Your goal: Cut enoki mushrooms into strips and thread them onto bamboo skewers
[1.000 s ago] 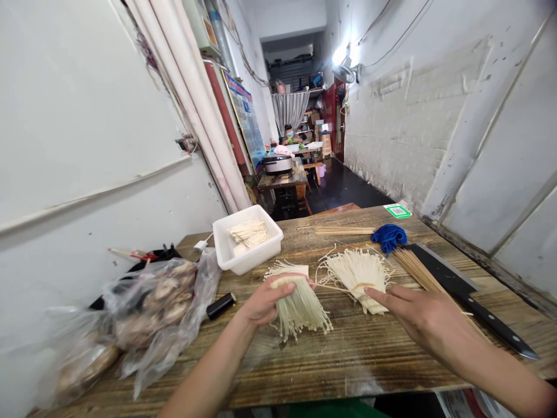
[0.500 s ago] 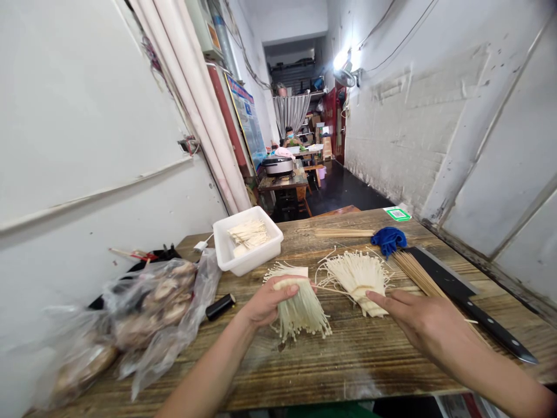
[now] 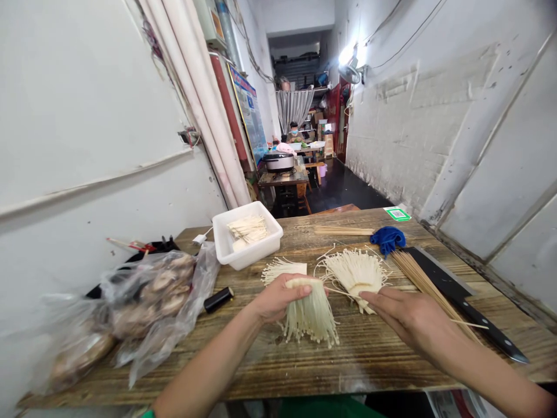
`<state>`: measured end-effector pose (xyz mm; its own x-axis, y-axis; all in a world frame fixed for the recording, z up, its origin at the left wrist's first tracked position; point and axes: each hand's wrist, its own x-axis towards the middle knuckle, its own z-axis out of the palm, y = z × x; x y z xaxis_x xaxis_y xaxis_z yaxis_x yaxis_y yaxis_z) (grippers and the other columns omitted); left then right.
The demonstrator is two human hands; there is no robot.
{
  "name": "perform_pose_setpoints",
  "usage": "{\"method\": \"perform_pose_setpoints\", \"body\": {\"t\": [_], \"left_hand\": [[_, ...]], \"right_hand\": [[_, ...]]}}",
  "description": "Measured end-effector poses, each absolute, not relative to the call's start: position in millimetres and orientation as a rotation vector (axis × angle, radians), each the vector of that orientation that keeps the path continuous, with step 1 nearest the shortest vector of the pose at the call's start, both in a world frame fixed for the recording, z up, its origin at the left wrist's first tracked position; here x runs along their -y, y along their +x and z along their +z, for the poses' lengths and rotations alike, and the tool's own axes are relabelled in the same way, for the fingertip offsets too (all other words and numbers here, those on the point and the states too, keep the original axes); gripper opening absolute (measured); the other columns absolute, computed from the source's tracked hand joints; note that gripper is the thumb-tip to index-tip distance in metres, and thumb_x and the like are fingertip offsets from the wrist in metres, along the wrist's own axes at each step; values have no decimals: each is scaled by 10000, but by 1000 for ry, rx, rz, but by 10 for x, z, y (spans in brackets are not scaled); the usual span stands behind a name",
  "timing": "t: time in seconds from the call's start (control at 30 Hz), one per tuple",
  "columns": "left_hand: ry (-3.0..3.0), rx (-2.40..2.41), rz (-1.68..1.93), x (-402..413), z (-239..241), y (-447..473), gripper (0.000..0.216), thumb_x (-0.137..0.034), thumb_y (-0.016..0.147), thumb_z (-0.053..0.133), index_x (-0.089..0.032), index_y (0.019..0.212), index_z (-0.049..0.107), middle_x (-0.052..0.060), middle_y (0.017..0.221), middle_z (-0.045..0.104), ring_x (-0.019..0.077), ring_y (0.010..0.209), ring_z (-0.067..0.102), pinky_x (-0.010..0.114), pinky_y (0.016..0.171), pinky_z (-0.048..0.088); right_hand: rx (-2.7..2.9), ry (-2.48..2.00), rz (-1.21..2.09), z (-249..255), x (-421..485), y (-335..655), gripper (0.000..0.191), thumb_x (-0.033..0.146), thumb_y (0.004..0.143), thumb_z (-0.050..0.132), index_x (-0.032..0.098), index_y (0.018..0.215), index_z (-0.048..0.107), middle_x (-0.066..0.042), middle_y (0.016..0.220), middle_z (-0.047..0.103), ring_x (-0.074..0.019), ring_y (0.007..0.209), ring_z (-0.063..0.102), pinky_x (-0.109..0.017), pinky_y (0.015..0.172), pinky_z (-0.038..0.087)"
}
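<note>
My left hand (image 3: 278, 299) is closed round a flat bunch of enoki mushrooms (image 3: 311, 316), its cut base upward and the caps hanging down over the table. My right hand (image 3: 409, 316) grips a thin bamboo skewer (image 3: 472, 323), whose back end sticks out past the wrist. Its front part reaches left to the bunch in my left hand; whether the tip is inside is hidden. Under my right fingertips lies a larger fanned pile of enoki mushrooms (image 3: 357, 270). Another small enoki piece (image 3: 282, 269) rests just behind my left hand.
A white plastic tub (image 3: 250, 255) holds cut enoki. Bagged mushrooms (image 3: 161, 290) and a black cylinder (image 3: 218, 300) are at left. At right lie bundled skewers (image 3: 418, 276), a blue cloth (image 3: 387, 240) and a large knife (image 3: 461, 296). A person (image 3: 295, 134) sits far back.
My left hand has moved slightly right with its enoki bunch, away from the small piece behind it. My right hand has shifted a little left with the skewer.
</note>
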<state>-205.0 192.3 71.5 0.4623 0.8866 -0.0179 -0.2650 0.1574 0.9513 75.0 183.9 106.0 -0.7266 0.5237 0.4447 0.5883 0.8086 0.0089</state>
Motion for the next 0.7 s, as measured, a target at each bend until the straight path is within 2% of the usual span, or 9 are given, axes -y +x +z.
{"method": "perform_pose_setpoints", "body": {"t": [0.13, 0.33, 0.7], "left_hand": [[1146, -706, 930, -1914, 754, -2022, 338, -341, 698, 755, -112, 946, 737, 128, 954, 741, 249, 863, 685, 353, 828, 502], [1259, -675, 881, -1932, 750, -2023, 318, -348, 758, 699, -130, 986, 734, 123, 1022, 727, 263, 931, 671, 366, 885, 477], [1370, -747, 864, -1934, 779, -1939, 342, -381, 747, 705, -150, 998, 739, 119, 1041, 723, 268, 962, 663, 351, 894, 460]], "right_hand": [[2629, -813, -203, 1062, -1860, 779, 350, 136, 946, 341, 179, 1123, 640, -49, 772, 679, -133, 657, 640, -231, 573, 496], [2660, -816, -146, 1082, -1884, 826, 356, 133, 955, 336, 183, 1147, 632, -32, 731, 638, -136, 645, 632, -247, 547, 471], [2606, -826, -143, 1113, -1862, 804, 371, 155, 952, 342, 225, 1134, 659, -39, 765, 692, -125, 612, 630, -224, 551, 504]]}}
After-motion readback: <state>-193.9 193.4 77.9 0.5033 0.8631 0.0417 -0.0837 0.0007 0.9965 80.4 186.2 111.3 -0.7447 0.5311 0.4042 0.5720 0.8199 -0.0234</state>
